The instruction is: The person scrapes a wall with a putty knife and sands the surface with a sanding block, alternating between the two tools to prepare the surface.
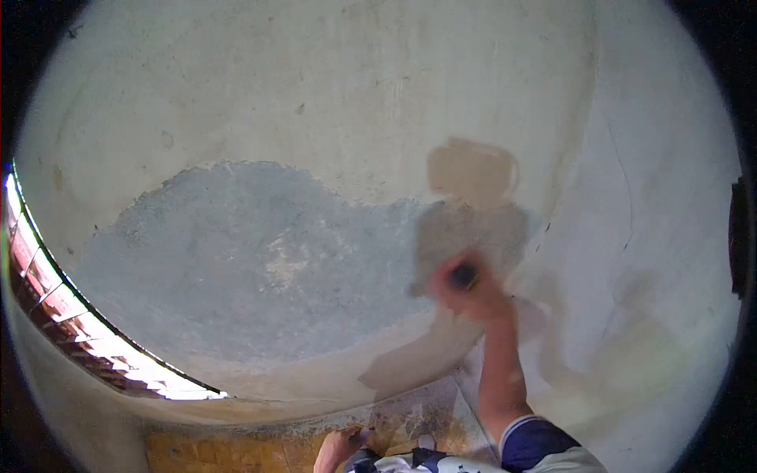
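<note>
My right hand (471, 296) is raised against the wall (355, 94), blurred by motion. Its fingers are wrapped round a tool with a black, rounded handle end (463, 276); the working end is hidden behind the hand. A small dark spot shows at the wall just left of the hand, too blurred to make out. A large rough grey patch (213, 244) of bare surface spreads to the left, bordered by pale paint. Low in front of my body, my left hand (341, 445) looks curled, and what it may hold cannot be made out.
To the left is a bright opening with bars (87, 331). A second wall (654, 197) with a thin crack meets the first at a corner on the right. Below lies a yellow-brown tiled floor (221, 453). A dark object (739, 236) stands at the far right edge.
</note>
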A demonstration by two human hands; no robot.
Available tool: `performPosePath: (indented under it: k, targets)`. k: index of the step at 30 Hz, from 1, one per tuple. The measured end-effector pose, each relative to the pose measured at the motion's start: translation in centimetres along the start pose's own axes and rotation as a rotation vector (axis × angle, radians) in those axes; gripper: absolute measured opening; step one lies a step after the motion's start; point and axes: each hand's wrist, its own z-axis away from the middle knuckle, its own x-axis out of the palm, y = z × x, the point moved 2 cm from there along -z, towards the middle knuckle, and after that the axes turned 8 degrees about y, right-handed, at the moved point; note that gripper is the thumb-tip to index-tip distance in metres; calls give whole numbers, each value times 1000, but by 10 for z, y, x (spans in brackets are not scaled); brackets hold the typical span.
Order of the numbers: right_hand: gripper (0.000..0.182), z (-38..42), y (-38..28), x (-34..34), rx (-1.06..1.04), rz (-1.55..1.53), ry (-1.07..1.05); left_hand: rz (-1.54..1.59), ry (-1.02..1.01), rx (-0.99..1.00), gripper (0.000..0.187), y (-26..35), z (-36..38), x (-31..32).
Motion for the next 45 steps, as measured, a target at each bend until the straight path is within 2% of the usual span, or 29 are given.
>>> performPosePath:
  k: [1, 2, 3, 4, 6, 7, 11, 13, 15, 16, 18, 19, 20, 21, 22, 23, 26, 27, 30, 33, 34, 36, 37, 39, 41, 43, 44, 45]
  targets:
    - [13, 14, 38, 9, -140, 338, -59, 14, 91, 197, 24, -9, -4, 1]
    - [25, 44, 76, 5, -18, 257, -49, -65, 73, 158, 28, -23, 1, 5]
    - [30, 72, 94, 3, 644, 79, -247, -142, 78, 133, 33, -32, -5, 9]
    - [26, 104, 114, 8, 569, 91, -193, -208, 82, 105, 38, -36, -14, 12]
    - [17, 168, 154, 16, 417, 130, -83, -109, 65, 147, 34, -38, -13, 9]
    - [17, 189, 161, 21, 672, 66, -193, -54, 49, 167, 31, -38, -13, 6]
    - [20, 243, 149, 31, 628, 144, -271, 100, 23, 257, 24, -16, -7, -13]
    - [20, 255, 157, 25, 605, 206, -256, 76, -68, 308, 23, -41, -27, 9]
    - [18, 231, 145, 14, 513, 149, -162, 77, -100, 386, 22, -44, -30, 11]
    - [19, 215, 138, 9, 340, 39, -32, 92, -87, 439, 21, -34, -28, 6]
    - [18, 160, 100, -10, -73, 46, 28, 92, -83, 569, 23, -24, -33, -12]
    - [19, 140, 83, -10, -292, -13, 276, 82, -90, 645, 25, -22, -37, -18]
    - [23, 118, 63, -22, -346, 135, 242, 75, -96, 721, 27, -19, -40, -22]
    - [31, 90, 27, -20, -449, -72, 174, 51, -121, 662, 27, -18, -42, -25]
    - [39, 73, 2, -20, -452, -125, 185, 27, -143, 601, 27, -20, -44, -29]
    - [40, 56, -19, -17, -545, -204, 212, 2, -164, 538, 28, -20, -46, -35]
    - [41, 29, -53, -17, -669, -204, 172, -15, -97, 652, 30, -20, -55, -53]
    - [41, 21, -59, -15, -721, -202, 148, -48, -81, 585, 27, -9, -50, -63]
    - [37, 0, -82, -3, -871, -224, 70, -34, 12, 593, 23, -20, -54, -64]
    - [37, -7, -106, 2, -988, -271, 61, 109, 36, 462, 22, -4, -42, -71]
    - [38, -10, -110, 1, -1030, -284, 64, 88, 73, 517, 22, -4, -47, -71]
    - [30, -19, -84, -1, -714, -296, 227, 69, 134, 608, 22, -11, -45, -58]
    - [28, -22, -76, -3, -681, -418, 172, 96, 109, 560, 21, -10, -42, -54]
    - [20, -24, -34, -5, -470, -311, 164, 137, 56, 468, 20, -11, -36, -53]
    - [26, 4, 49, -8, -286, -43, 204, 48, 31, 406, 19, -15, -31, -51]
    - [32, 48, 84, -1, -170, -177, 153, 12, 62, 406, 19, -7, -41, -53]
    - [30, 65, 92, 2, -39, -337, 98, 23, 83, 415, 19, -2, -39, -53]
    - [27, 79, 101, 2, 69, -310, 77, 33, 105, 424, 19, 3, -38, -53]
